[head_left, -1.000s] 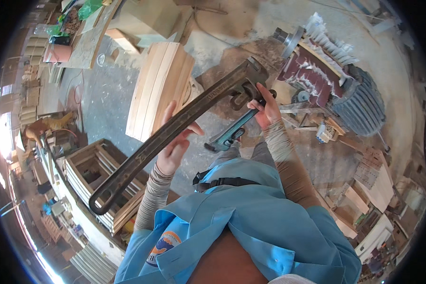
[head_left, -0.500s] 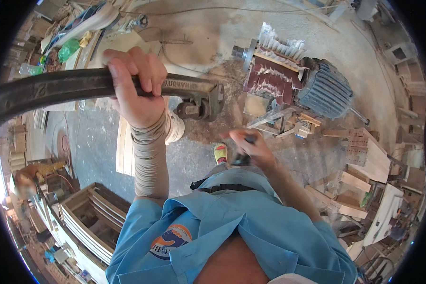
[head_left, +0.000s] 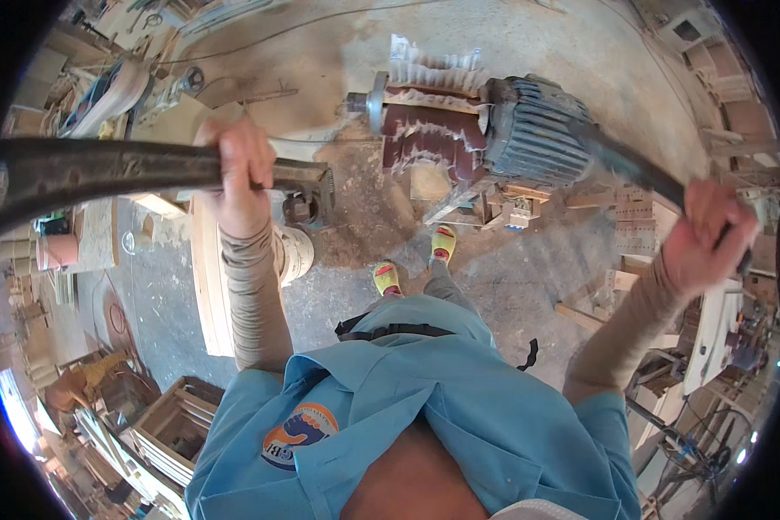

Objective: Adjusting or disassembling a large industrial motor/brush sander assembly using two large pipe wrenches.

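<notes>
I judged good handling here called for firm grips and level wrists, w/ long ends kept clear of the motor [head_left: 537,134]. L hand [head_left: 238,182] had its fingers clamped round the dark wrench [head_left: 104,176], head just right of them, handle running off left. R hand [head_left: 706,238] had fingers wrapped round the blurred tool [head_left: 640,166], nr its lower end; far end overlapped the motor in view, contact n/c.

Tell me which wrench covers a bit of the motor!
The blurred wrench in the right hand: its far end overlaps the ribbed motor in this view. The pipe wrench in the left hand appears well left of the motor.
</notes>
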Demonstrator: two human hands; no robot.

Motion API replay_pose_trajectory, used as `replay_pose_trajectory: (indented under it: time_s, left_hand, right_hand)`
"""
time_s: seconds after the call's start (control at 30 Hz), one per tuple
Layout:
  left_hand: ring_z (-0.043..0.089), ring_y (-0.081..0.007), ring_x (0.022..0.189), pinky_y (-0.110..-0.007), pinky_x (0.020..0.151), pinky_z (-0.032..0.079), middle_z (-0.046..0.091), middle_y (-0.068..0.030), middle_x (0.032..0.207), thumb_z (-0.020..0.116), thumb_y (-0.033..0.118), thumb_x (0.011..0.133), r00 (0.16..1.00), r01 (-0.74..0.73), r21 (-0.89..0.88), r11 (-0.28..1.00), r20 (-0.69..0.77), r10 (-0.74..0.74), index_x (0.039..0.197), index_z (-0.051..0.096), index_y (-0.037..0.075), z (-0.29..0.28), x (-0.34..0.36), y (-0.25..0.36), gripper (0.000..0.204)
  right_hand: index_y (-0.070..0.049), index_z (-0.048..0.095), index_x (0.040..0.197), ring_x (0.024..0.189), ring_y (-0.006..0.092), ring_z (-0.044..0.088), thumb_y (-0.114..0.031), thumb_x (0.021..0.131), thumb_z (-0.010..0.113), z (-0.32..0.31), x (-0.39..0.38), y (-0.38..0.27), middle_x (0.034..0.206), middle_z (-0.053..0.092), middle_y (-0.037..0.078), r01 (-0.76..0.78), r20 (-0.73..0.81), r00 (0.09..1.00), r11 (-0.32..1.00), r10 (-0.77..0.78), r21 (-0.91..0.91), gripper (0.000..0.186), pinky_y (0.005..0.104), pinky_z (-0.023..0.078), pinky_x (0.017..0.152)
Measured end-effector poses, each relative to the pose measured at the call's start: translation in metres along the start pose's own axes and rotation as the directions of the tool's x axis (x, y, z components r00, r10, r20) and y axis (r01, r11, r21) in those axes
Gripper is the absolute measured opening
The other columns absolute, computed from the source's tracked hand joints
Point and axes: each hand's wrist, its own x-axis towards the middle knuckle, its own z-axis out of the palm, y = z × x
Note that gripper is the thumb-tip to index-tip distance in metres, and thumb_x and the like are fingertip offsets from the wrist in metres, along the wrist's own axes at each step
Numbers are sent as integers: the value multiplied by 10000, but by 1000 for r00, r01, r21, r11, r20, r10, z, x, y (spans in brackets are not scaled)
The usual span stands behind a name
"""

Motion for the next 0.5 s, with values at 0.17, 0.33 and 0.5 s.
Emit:
replay_pose_trajectory:
  time_s: [0.17,0.33,0.5]
  left_hand:
    - [284,-70,419,-207,388,222,311,14,531,471,252,900,998,-4,31,1000,-69,6,702,350,93,4,12,-5,281]
    - [275,-65,409,-206,391,216,305,14,524,475,299,898,991,48,65,997,-126,-40,691,343,96,5,18,-9,319]
    - [274,-69,411,-209,392,218,305,12,524,469,284,901,995,28,91,995,-101,-19,693,345,94,1,21,-13,308]
  right_hand:
    - [-25,473,629,456,81,240,-211,907,440,2,31,71,492,277,-16,82,-82,993,996,-85,-33,337,271,210,460]
    - [12,494,635,495,132,373,-225,903,464,3,1,101,519,423,51,87,-38,995,994,-89,-64,359,306,333,503]
    - [27,563,883,818,256,557,-372,925,389,-1,-71,68,829,567,128,-114,-43,993,819,109,-562,437,361,453,708]
